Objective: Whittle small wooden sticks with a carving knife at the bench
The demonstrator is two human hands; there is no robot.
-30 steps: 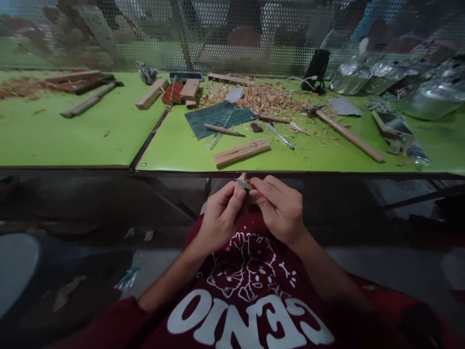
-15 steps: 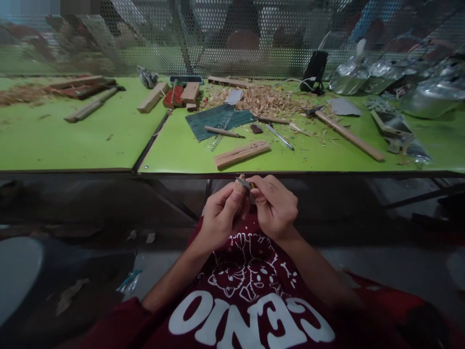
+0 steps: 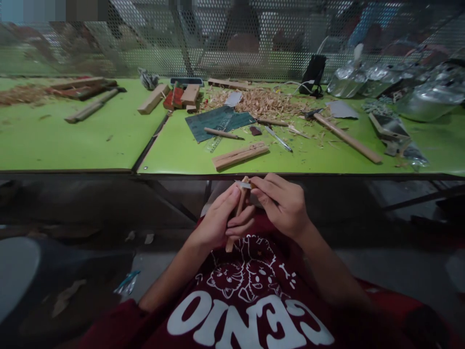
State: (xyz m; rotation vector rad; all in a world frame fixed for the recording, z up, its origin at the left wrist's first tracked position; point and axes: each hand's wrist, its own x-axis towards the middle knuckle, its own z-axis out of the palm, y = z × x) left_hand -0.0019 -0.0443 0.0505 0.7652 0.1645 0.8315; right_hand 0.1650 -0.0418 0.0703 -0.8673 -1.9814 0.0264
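My left hand [image 3: 222, 215] is wrapped round a slim stick of pale wood [image 3: 240, 202], whose lower end pokes out below the fingers. A small carving knife [image 3: 244, 185] is pinched in my right hand [image 3: 283, 201]; its blade lies across the upper end of the stick, and its handle is mostly hidden by the fingers. Both hands are close together over my lap, just in front of the table edge. On the table right ahead lies a wooden block [image 3: 240, 155] with lines marked or cut on its top.
On the green table [image 3: 90, 150] lie a heap of wood shavings [image 3: 269, 102], a hammer [image 3: 347, 138], a pen [image 3: 279, 139], a dark green sheet [image 3: 209, 121] and wood blocks [image 3: 153, 99]. Metal kettles [image 3: 430, 97] stand at the right, before a perforated metal screen [image 3: 214, 53].
The wooden stick has tipped so its length now shows below my left hand. My left fingers have shifted round it. My right hand has turned slightly, with the knife blade lying flatter across the tip.
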